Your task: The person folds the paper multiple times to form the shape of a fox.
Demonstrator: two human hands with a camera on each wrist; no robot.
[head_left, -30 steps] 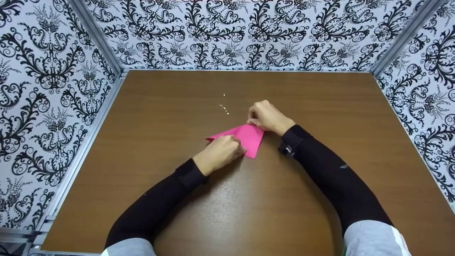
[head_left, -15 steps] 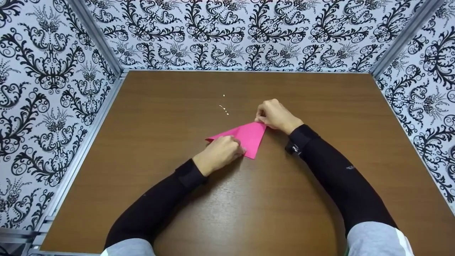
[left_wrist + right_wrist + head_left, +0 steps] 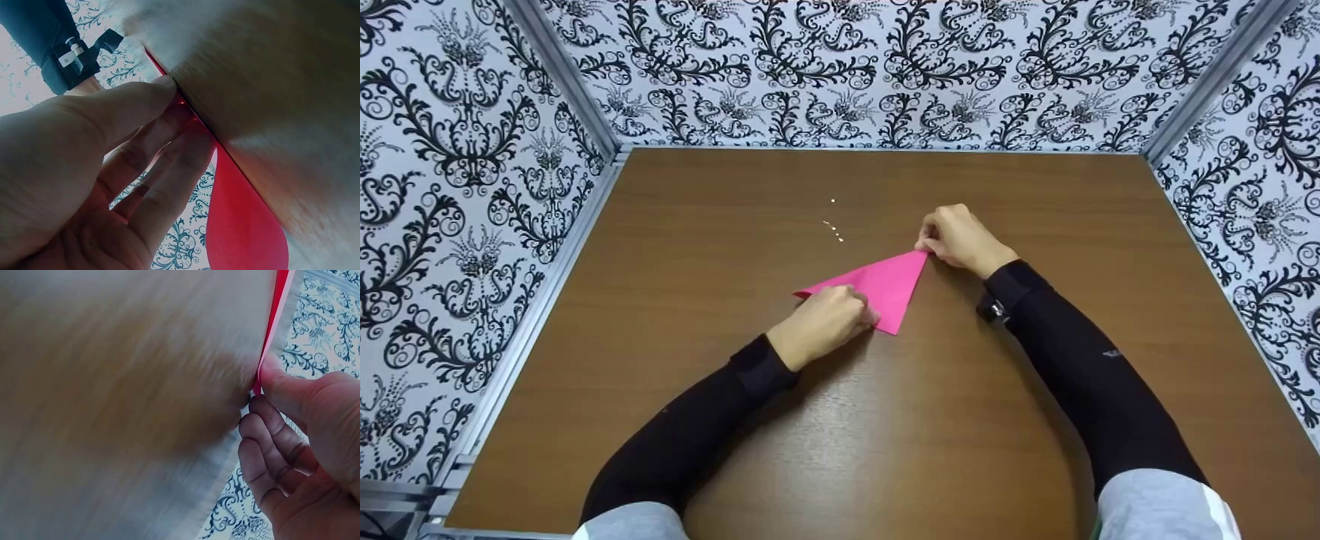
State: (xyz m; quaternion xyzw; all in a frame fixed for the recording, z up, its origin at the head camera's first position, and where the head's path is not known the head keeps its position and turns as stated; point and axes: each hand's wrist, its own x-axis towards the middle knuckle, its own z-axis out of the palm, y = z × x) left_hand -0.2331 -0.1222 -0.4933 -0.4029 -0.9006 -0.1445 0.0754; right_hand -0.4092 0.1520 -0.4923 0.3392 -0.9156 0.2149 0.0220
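A folded sheet of pink paper [image 3: 892, 289] lies on the table, its right part forming a pointed shape with the tip toward the far right. My left hand [image 3: 829, 315] rests on its near-left part, thumb and fingertips pressing it down. In the left wrist view the paper [image 3: 244, 219] bulges up in a curved loop beside that hand's fingers. With thumb and index finger, my right hand [image 3: 962, 238] pinches the far-right corner. The right wrist view shows that corner of paper [image 3: 274, 320] as a narrow strip, the other fingers curled below it.
The brown wooden table [image 3: 697, 217] has several small pale specks [image 3: 834, 229] beyond the paper. Patterned walls [image 3: 847, 75] with metal frame posts [image 3: 559, 71] enclose its back and sides.
My right hand has moved to the far right along with the pinched corner, which now stretches into a sharp point. The left hand has stayed in place on the paper.
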